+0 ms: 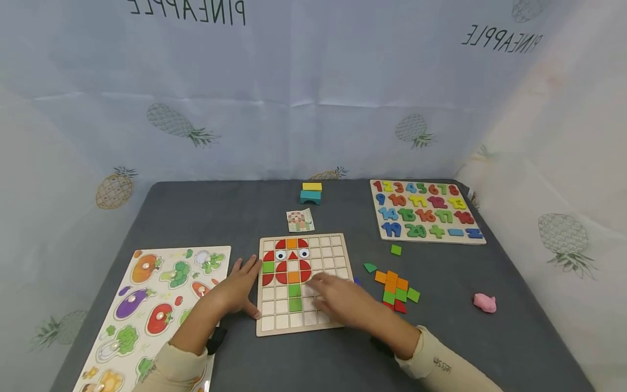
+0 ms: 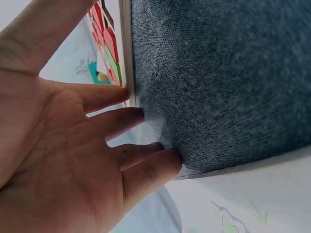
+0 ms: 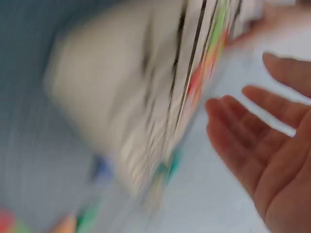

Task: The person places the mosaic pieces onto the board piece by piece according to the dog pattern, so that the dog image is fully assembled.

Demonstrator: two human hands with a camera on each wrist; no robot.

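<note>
The grid board (image 1: 268, 323) lies flat in the middle of the dark surface (image 1: 529, 343), with red, orange and green tiles and 2 eye pieces set mostly in its far left half. The left hand (image 1: 235, 291) is spread at the board's left edge, touching it; its grip is released, fingers apart. The right hand (image 1: 338, 296) hangs over the board's near right part, its grip relaxed around nothing visible; its wrist view is blurred.

Just right of the board lie loose tiles (image 1: 391, 283) in orange, green and red, with a single green tile (image 1: 395, 250) farther off. A pink pig toy (image 1: 484, 302) sits well apart at the right. Beyond the board are a picture card (image 1: 300, 220) and, farther, a yellow block (image 1: 312, 187) with a teal block (image 1: 311, 197). A number board (image 1: 431, 240) lies far right; a vegetable board (image 1: 171, 258) lies left, partly under the left arm.
</note>
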